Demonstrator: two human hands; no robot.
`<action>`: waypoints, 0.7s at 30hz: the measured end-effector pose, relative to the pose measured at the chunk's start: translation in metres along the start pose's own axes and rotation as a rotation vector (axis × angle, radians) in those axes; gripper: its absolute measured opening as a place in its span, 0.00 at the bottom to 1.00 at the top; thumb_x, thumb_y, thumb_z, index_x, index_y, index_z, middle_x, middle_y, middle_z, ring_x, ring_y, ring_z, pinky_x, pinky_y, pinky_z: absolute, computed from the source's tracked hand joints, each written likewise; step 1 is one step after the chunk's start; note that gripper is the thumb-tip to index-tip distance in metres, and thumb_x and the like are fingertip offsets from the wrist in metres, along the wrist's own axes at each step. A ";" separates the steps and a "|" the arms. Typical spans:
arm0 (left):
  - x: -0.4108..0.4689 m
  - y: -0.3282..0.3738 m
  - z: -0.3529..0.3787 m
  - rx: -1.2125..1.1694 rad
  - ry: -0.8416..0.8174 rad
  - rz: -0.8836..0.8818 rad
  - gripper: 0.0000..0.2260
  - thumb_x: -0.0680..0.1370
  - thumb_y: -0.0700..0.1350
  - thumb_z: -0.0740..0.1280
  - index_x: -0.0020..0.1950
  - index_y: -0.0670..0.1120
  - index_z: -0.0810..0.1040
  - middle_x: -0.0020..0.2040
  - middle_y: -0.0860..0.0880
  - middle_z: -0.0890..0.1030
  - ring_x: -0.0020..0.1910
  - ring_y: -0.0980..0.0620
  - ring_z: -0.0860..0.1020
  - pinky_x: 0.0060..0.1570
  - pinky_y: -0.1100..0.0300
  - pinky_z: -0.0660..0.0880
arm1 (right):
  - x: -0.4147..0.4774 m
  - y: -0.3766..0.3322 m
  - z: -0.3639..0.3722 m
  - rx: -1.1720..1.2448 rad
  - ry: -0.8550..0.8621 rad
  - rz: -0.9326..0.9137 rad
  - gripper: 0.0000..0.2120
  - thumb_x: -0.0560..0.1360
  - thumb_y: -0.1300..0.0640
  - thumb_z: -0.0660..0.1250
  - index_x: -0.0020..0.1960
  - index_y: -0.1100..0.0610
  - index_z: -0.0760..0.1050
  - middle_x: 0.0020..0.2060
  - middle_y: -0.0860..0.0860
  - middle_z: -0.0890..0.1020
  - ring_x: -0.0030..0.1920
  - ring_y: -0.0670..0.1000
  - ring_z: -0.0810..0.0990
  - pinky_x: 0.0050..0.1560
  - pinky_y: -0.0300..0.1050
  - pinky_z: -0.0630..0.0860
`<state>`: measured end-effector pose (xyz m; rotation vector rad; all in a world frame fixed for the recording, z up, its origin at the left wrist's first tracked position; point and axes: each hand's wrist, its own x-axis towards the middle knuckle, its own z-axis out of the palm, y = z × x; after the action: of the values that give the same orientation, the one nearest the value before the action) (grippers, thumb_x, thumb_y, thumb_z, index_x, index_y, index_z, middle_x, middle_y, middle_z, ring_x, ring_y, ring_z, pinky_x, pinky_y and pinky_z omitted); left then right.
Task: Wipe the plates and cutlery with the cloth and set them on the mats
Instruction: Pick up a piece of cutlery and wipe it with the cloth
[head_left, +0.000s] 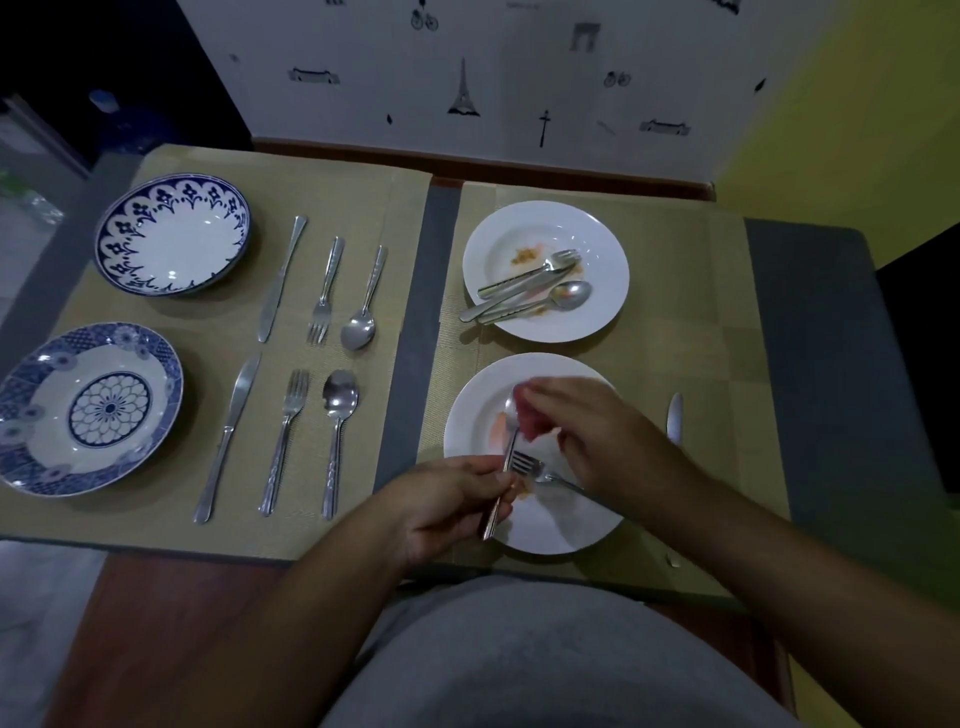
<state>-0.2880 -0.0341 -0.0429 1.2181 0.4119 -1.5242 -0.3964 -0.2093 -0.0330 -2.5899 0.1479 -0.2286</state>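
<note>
Over the near white plate (563, 525), which carries orange smears, my left hand (452, 501) grips the handle of a spoon (493, 514). My right hand (592, 431) pinches a pink cloth (537, 423) around the spoon's upper end, hiding the bowl. A fork (532, 465) lies on this plate under my hands. One knife (674, 415) rests on the right mat (727, 312) beside the plate. The far white plate (602, 249) has food stains and holds a fork (543, 270), a knife (511, 301) and a spoon (569, 295).
The left mat (405, 218) carries two blue-patterned plates (171, 234) (88, 410), each with a knife (280, 280), fork (324, 291) and spoon (363, 301) laid out beside it. A grey strip (415, 322) separates the mats. A white decorated wall (467, 78) stands behind.
</note>
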 end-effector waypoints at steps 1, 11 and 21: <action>0.000 0.001 0.000 0.042 0.001 0.008 0.07 0.78 0.30 0.67 0.51 0.39 0.83 0.39 0.44 0.86 0.38 0.52 0.84 0.45 0.59 0.82 | -0.006 -0.004 0.007 -0.020 -0.060 -0.048 0.21 0.73 0.66 0.63 0.65 0.58 0.75 0.62 0.53 0.78 0.63 0.51 0.74 0.68 0.46 0.69; 0.001 -0.004 0.010 0.191 0.068 0.030 0.09 0.77 0.34 0.71 0.56 0.41 0.85 0.46 0.44 0.87 0.37 0.52 0.84 0.35 0.60 0.80 | 0.007 0.026 0.019 -0.159 -0.069 0.007 0.24 0.68 0.68 0.72 0.63 0.60 0.77 0.61 0.55 0.79 0.62 0.55 0.74 0.61 0.53 0.74; 0.019 -0.014 0.059 0.294 0.089 0.113 0.08 0.78 0.36 0.71 0.56 0.40 0.84 0.50 0.43 0.88 0.49 0.46 0.87 0.45 0.56 0.84 | -0.048 0.058 -0.029 -0.051 0.147 0.284 0.24 0.72 0.71 0.66 0.67 0.57 0.74 0.64 0.51 0.76 0.64 0.50 0.71 0.67 0.45 0.67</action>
<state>-0.3254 -0.0847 -0.0390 1.5158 0.1765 -1.4713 -0.4526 -0.2658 -0.0447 -2.5630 0.5764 -0.3133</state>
